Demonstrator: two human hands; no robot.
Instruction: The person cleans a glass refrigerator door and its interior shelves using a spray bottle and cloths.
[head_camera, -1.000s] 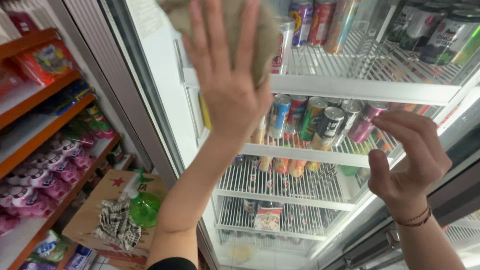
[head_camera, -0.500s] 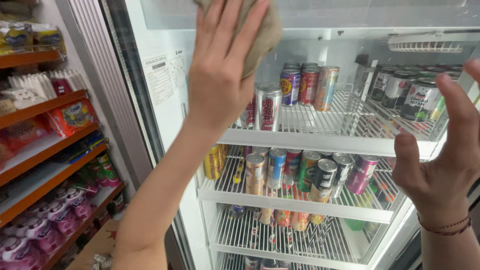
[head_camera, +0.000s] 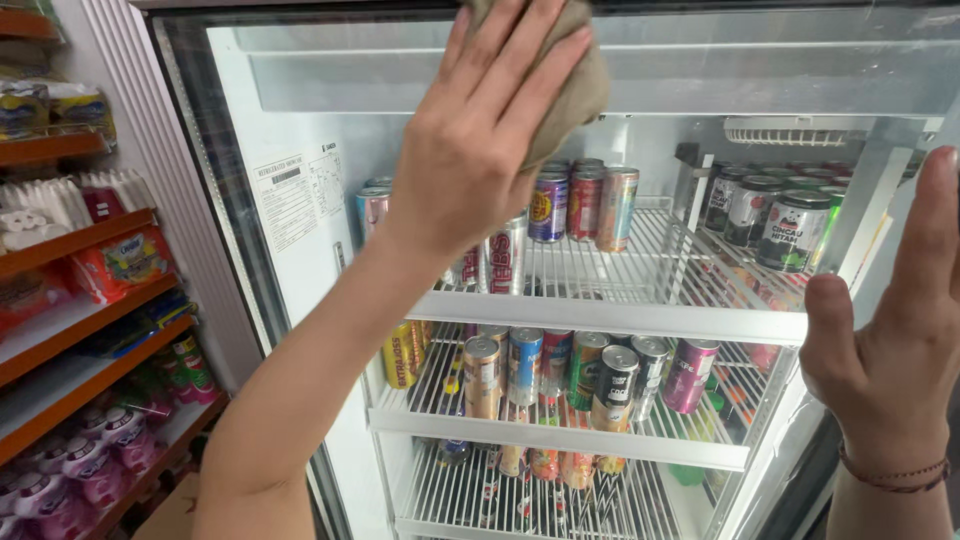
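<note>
- Shop aisle; a glass-fronted fridge (head_camera: 300, 130) fills the view, its white interior lit, its top edge cut off by the frame.
- Orange shelves (head_camera: 70, 330) of packaged goods stand to the left; the packs there are partly out of frame and too blurred to identify.
- Left hand (head_camera: 480, 140): raised, palm flat, fingers spread, pressing a brown cloth (head_camera: 580, 85) against the upper glass. Not a closed grip; the cloth is pinned under palm and fingers.
- Cloth: mostly hidden behind the hand; only a bunched edge shows at the fingertips and to the right of them. Its upper part runs off the top of the picture.
- Right hand (head_camera: 895, 350): open, fingers upright, thumb out, at the right edge of the view beside the door edge (head_camera: 860, 215). Cannot tell whether the palm touches the door; fingertips partly cut off. A thin cord bracelet (head_camera: 893, 473) sits on the wrist.
- Upper wire shelf (head_camera: 610, 310): cans (head_camera: 585, 205) upright in a group, several hidden behind the left forearm.
- Middle shelf: a row of upright cans (head_camera: 615, 385), mixed colours.
- Lowest shelf: contents seen only through the wire, indistinct.
- Right compartment: dark-lidded cans (head_camera: 790, 225), seen through angled glass with reflections.
- White label (head_camera: 285, 200) on the inside left wall.
</note>
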